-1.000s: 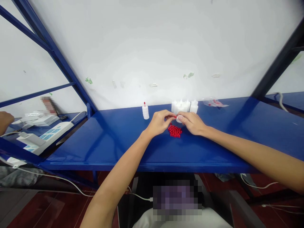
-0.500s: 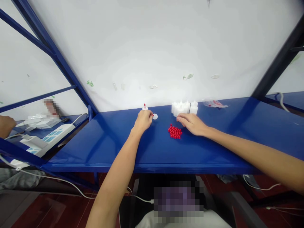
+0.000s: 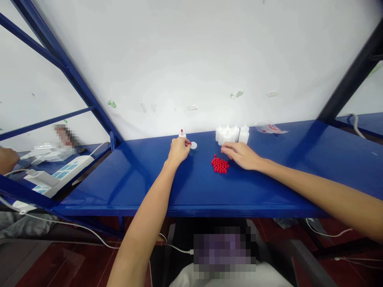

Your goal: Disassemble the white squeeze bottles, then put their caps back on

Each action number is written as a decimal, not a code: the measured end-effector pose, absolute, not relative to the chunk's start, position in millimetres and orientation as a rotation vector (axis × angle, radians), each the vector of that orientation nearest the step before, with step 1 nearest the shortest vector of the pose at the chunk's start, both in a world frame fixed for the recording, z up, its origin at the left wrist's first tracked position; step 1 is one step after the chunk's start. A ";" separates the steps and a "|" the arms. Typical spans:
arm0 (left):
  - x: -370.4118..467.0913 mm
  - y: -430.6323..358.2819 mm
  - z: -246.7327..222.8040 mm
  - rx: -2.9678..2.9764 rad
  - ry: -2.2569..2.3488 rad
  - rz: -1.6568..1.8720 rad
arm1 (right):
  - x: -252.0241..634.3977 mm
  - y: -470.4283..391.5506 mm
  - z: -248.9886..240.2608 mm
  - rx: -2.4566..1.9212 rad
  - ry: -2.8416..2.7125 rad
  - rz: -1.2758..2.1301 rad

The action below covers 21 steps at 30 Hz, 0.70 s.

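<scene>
My left hand (image 3: 178,149) is closed in a pinch, with a small red cap (image 3: 190,143) at its fingertips. Right beside that cap is a white round piece (image 3: 194,146); whether they touch I cannot tell. A white bottle with a red tip (image 3: 182,133) stands just behind the hand, partly hidden by it. My right hand (image 3: 241,155) rests on the table with loosely bent fingers and nothing visible in them. Close behind it stand several white bottles with pointed tops (image 3: 228,136). A pile of red caps (image 3: 220,164) lies to its left.
The blue table (image 3: 119,179) meets a white wall at the back. A clear plastic bag with red pieces (image 3: 271,128) lies at the back right. Beyond the blue frame on the left are a power strip (image 3: 73,167) and another person's hand (image 3: 8,159).
The view has shifted slightly. My left hand still pinches the red cap beside the white round piece, and my right hand has stayed in place.
</scene>
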<state>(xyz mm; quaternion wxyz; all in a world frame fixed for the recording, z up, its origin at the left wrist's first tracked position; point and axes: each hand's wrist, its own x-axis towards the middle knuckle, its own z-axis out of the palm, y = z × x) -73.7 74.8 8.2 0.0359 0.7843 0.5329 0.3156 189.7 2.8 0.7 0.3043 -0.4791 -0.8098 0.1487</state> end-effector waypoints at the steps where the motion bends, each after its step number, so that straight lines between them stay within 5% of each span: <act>1: -73.7 74.7 8.1 2.403 1.634 0.977 | 189.5 2.6 0.9 -1.269 -2.148 0.393; 11: -67.7 68.2 13.9 2.381 1.517 1.099 | 190.0 3.2 0.6 -1.252 -2.146 0.396; 21: -7.2 25.8 14.1 2.463 0.652 1.207 | 193.3 4.0 -3.0 -0.976 -2.071 0.572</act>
